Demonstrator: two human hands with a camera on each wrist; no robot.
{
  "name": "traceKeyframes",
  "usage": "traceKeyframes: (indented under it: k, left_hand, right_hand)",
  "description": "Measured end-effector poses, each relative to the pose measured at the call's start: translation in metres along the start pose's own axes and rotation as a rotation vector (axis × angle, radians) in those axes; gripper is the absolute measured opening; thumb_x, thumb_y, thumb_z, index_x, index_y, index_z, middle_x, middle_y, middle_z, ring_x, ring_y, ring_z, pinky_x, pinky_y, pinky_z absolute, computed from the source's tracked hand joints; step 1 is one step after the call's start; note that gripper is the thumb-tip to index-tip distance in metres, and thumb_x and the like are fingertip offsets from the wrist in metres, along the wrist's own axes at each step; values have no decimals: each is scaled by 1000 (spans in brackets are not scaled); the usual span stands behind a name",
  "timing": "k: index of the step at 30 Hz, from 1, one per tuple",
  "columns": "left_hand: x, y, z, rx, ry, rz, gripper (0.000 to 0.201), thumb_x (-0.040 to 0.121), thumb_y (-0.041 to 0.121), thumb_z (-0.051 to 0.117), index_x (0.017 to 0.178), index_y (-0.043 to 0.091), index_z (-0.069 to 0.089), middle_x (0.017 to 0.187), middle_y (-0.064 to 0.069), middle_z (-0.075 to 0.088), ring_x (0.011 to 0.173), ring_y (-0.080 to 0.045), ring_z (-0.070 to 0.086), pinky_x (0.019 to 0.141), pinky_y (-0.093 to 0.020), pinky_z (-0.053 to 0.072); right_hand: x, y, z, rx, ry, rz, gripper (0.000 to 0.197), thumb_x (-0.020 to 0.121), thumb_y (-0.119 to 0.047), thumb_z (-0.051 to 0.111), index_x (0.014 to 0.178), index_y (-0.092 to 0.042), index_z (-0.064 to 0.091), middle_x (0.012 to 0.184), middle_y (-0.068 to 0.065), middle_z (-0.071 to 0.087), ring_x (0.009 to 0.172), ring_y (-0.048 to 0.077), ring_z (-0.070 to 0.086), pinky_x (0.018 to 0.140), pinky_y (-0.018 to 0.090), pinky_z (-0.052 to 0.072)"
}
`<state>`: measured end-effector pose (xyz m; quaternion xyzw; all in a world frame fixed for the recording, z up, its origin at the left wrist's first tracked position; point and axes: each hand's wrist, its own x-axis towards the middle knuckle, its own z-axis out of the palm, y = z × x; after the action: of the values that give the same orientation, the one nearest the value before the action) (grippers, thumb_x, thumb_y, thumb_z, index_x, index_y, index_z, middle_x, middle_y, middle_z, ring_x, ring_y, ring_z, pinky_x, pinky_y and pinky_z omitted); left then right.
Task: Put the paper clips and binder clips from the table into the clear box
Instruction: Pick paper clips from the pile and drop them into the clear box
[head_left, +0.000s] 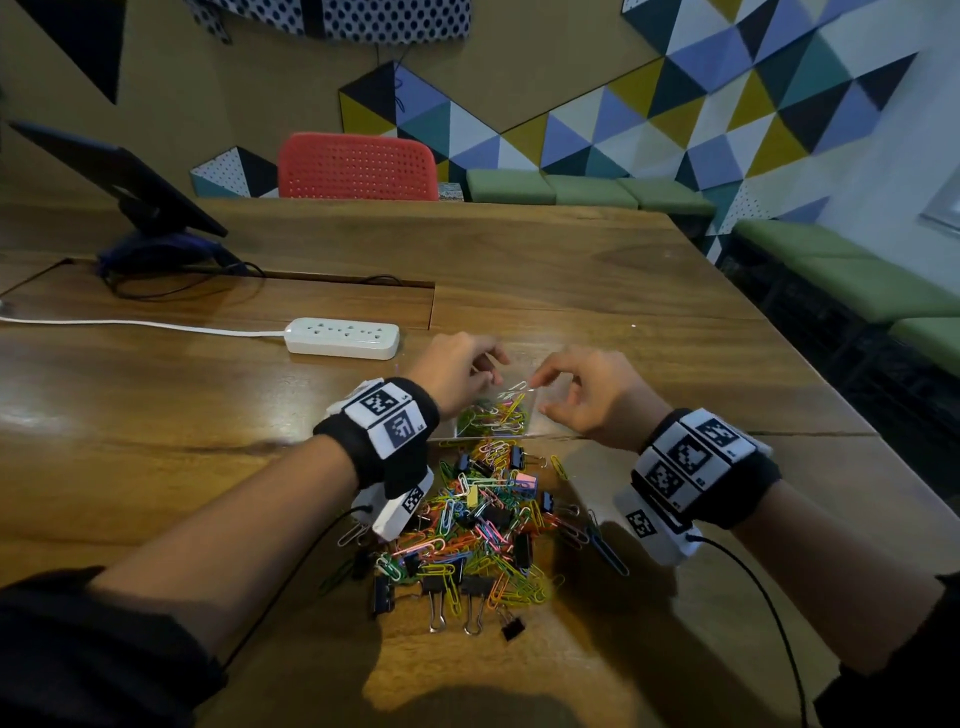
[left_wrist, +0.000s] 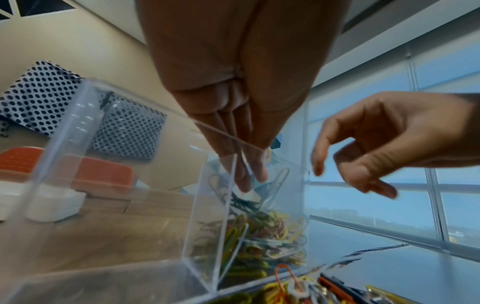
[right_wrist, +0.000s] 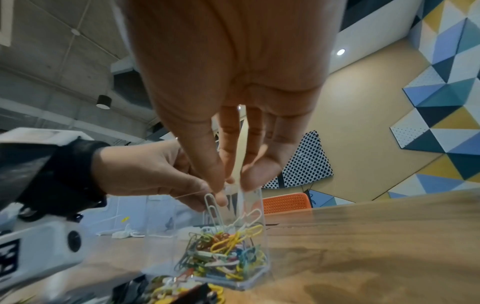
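Currently a white paper clip (head_left: 519, 387) is pinched by the right hand (head_left: 592, 395) over the clear box (head_left: 540, 410), left hand (head_left: 457, 371) fingertips inside pinching clips; colliding hands could scatter clips back onto the pile (head_left: 483, 525) on the table (head_left: 208, 415).

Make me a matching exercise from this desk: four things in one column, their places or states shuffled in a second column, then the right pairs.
Things
1. clear box
2. power strip
3. black binder clips
4. red chair

Places or states
A. behind the far edge of the table
B. lying in the loose pile nearest the person
C. between the two hands, partly filled with coloured paper clips
D. on the table to the left of the left hand, with a white cord

Pairs: 1-C, 2-D, 3-B, 4-A
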<state>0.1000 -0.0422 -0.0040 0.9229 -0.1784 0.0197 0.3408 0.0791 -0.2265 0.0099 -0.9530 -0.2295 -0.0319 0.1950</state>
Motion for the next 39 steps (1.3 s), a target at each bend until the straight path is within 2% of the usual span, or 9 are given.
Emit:
traceKeyframes:
  k: [2, 6, 10, 12, 16, 20, 24, 29, 39]
  left_hand:
    - [-2, -1, -1, -2, -13, 32, 25, 90, 2, 53, 110, 14, 61, 96, -1, 69, 85, -9, 63, 82, -24, 50]
    - [-7, 1, -2, 31, -39, 82, 24, 89, 4, 53, 110, 15, 61, 98, 1, 65, 89, -8, 59, 80, -19, 47]
    - [-17, 12, -7, 121, -35, 173, 19, 85, 11, 61, 104, 17, 62, 93, 4, 60, 84, -8, 54, 73, -20, 45]
    - [-26, 20, -10, 176, -126, 210, 19, 84, 16, 63, 103, 18, 62, 92, 5, 58, 82, -9, 53, 75, -23, 47]
    - [-49, 27, -9, 293, -513, 174, 31, 82, 24, 66, 112, 25, 58, 98, 7, 56, 82, -9, 53, 70, -19, 45]
    - [-69, 23, -7, 425, -673, 116, 38, 79, 30, 69, 114, 27, 54, 99, 7, 53, 76, -6, 45, 64, -21, 36]
    - [-80, 19, -4, 485, -685, 60, 51, 73, 36, 74, 115, 24, 47, 109, 2, 52, 79, -9, 44, 62, -24, 36]
    - [-82, 16, 6, 489, -617, 43, 68, 70, 42, 75, 126, 24, 40, 118, 2, 48, 101, -14, 48, 82, -30, 43]
    - [-79, 17, 7, 545, -556, 109, 38, 78, 35, 69, 112, 23, 55, 110, 1, 51, 99, -14, 49, 68, -24, 29]
  right_hand:
    - [-15, 8, -2, -15, -55, -44, 23, 77, -14, 70, 100, -15, 66, 95, -3, 63, 64, -6, 43, 61, 2, 33]
    - [-42, 14, -7, -56, -408, 38, 32, 73, -31, 76, 101, -21, 64, 86, -15, 59, 63, -10, 51, 58, 5, 39]
    - [-61, 18, -3, -65, -553, 136, 45, 67, -37, 78, 105, -23, 60, 100, -10, 63, 72, -6, 50, 61, 10, 40]
    - [-69, 18, 0, -75, -588, 141, 48, 66, -36, 79, 108, -22, 59, 106, -8, 62, 74, -3, 50, 63, 10, 42]
    - [-73, 11, 10, -72, -565, 75, 42, 71, -25, 78, 109, -22, 60, 96, -8, 61, 76, 2, 52, 73, 20, 47]
    - [-68, 1, 22, -27, -503, 9, 32, 73, -17, 76, 101, -20, 62, 86, -12, 56, 79, 7, 54, 77, 26, 48]
    - [-60, -11, 30, 20, -451, 43, 48, 73, -21, 76, 116, -20, 56, 99, -5, 59, 77, 8, 52, 72, 22, 41]
    - [-47, -22, 38, -29, -492, 45, 70, 70, -31, 78, 130, -27, 44, 113, -3, 58, 77, 7, 49, 76, 27, 46]
    - [-39, -17, 38, -7, -463, 30, 31, 75, -28, 75, 104, -25, 64, 97, -4, 60, 81, 8, 51, 67, 21, 43]
